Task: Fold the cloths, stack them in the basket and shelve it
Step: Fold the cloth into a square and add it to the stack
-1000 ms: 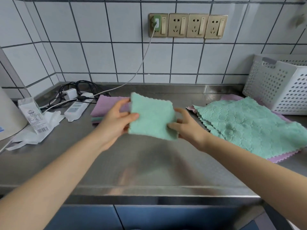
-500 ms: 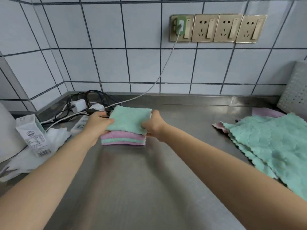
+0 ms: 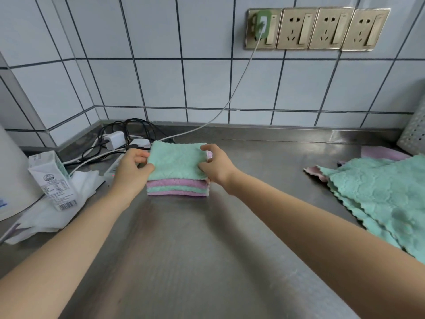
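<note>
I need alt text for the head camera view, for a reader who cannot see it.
Both hands, left and right, grip a folded green cloth atop a stack of pink and green folded cloths on a steel counter. Unfolded cloths lie at the right, cables and a carton at the left.

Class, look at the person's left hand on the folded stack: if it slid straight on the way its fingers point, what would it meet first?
The left hand points rightward, so it meets the folded green cloth it already grips; beyond that, probably the right hand.

Fluffy matt cloths [image 3: 177, 161] lie on a brushed, glossy steel counter [image 3: 207, 249] below glazed tiles [image 3: 207, 81].
</note>
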### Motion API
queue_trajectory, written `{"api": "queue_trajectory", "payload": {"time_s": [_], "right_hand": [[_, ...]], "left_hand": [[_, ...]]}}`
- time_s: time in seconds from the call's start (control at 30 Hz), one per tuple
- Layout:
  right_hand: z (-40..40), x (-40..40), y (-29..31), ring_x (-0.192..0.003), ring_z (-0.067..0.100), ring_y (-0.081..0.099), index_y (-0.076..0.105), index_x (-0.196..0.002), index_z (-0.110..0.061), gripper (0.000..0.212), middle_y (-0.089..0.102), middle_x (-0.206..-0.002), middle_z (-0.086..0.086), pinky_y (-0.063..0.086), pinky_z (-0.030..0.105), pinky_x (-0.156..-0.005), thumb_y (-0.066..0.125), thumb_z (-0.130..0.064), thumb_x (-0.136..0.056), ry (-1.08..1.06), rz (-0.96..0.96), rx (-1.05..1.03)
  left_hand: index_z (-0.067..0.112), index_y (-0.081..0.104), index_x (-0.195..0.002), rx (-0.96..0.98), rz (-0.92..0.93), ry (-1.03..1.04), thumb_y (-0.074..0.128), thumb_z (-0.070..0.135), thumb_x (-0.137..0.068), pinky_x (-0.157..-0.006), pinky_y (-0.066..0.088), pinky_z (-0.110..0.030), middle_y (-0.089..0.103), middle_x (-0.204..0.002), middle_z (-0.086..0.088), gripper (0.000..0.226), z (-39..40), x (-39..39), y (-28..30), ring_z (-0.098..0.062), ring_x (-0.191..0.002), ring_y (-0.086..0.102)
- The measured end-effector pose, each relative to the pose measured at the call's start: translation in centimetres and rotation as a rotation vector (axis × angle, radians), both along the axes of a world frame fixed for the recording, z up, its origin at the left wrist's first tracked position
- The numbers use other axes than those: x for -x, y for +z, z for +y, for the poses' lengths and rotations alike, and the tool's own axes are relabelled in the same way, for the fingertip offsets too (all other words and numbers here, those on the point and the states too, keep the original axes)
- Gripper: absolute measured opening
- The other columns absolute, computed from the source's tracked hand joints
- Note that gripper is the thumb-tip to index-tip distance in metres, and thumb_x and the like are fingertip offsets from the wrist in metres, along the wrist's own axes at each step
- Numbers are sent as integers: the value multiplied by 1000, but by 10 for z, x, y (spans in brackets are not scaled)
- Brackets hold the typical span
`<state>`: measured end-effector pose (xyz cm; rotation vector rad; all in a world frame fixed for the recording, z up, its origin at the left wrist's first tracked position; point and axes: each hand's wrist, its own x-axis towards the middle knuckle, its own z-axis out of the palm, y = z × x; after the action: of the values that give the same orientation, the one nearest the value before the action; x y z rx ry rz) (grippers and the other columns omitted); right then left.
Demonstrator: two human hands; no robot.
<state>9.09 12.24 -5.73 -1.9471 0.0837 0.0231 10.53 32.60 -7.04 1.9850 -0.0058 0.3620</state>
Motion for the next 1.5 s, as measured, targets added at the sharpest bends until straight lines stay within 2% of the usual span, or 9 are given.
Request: {"api": "queue_trajectory", "payload": {"time_s": [0.27, 0.4, 0.5, 0.6, 0.73, 0.87, 1.17, 1.37, 1.5], "right_hand": [[1, 12, 6, -66, 17, 48, 49, -130, -21, 51, 52, -103, 10, 41, 22, -53, 38, -2, -85, -7, -23, 91], [3, 17, 11, -74, 23, 53, 44, -135, -20, 49, 51, -114, 13, 47, 24, -56, 40, -7, -88, 1, 24, 150], [-2, 22, 17, -67, 21, 51, 37, -139, -24, 50, 50, -101, 11, 44, 23, -50, 39, -10, -91, 36, 160, 148], [-14, 36, 27, -79, 25, 56, 40, -138, -15, 47, 54, -99, 13, 52, 32, -65, 39, -9, -92, 72, 178, 186], [-33, 68, 42, -97, 29, 64, 48, -129, 1, 40, 62, -110, 22, 56, 41, -84, 43, -9, -92, 102, 131, 281], [-73, 119, 46, -98, 26, 64, 52, -131, -13, 42, 66, -109, 9, 53, 34, -86, 50, -19, -89, 120, 59, 492], [-210, 247, 23, -86, 14, 57, 65, -108, -17, 21, 64, -97, -3, 40, 21, -75, 57, -21, -89, -121, 59, 746], [-276, 306, -4, -77, 15, 52, 50, -91, -20, 28, 55, -92, -3, 37, 27, -63, 63, -44, -85, -326, 109, 869], [-280, 322, -28, -86, 23, 51, 50, -91, -15, 32, 50, -94, 1, 40, 33, -70, 59, -45, -87, -416, 38, 939]], "left_hand": [[13, 63, -114, -334, -102, -78, 57, 10, -91, -80, 45, -31, 53, -117, -6, 24, 1, -4, -2, -25, -85, 60], [10, 66, -115, -428, -58, -99, 53, 16, -94, -94, 40, -32, 56, -118, -5, 26, 1, -2, -3, -24, -106, 56], [22, 65, -99, -490, 35, -180, 48, 24, -96, -82, 36, -27, 53, -94, 3, 18, 2, 5, 7, -15, -93, 50], [12, 56, -80, -651, 51, -171, 48, 23, -93, -72, 32, -27, 49, -82, -5, 18, 2, 11, 19, -18, -81, 45], [7, 59, -122, -820, -15, -91, 52, 16, -87, -93, 42, -38, 57, -118, -17, 37, -2, 25, 39, -34, -112, 51], [12, 53, -128, -782, -166, -75, 50, 10, -85, -94, 44, -41, 59, -122, -10, 43, -38, 56, 57, -32, -113, 53], [14, 62, -114, -715, -277, -515, 49, 7, -85, -86, 47, -33, 64, -107, -4, 33, -202, 149, 30, -26, -101, 59], [18, 52, -128, -852, -262, -827, 42, 12, -93, -81, 40, -30, 52, -130, 0, 37, -299, 196, 9, -21, -121, 46], [20, 44, -138, -892, -216, -1041, 41, 10, -93, -103, 36, -34, 44, -143, 2, 46, -341, 207, 3, -15, -135, 30]]}}
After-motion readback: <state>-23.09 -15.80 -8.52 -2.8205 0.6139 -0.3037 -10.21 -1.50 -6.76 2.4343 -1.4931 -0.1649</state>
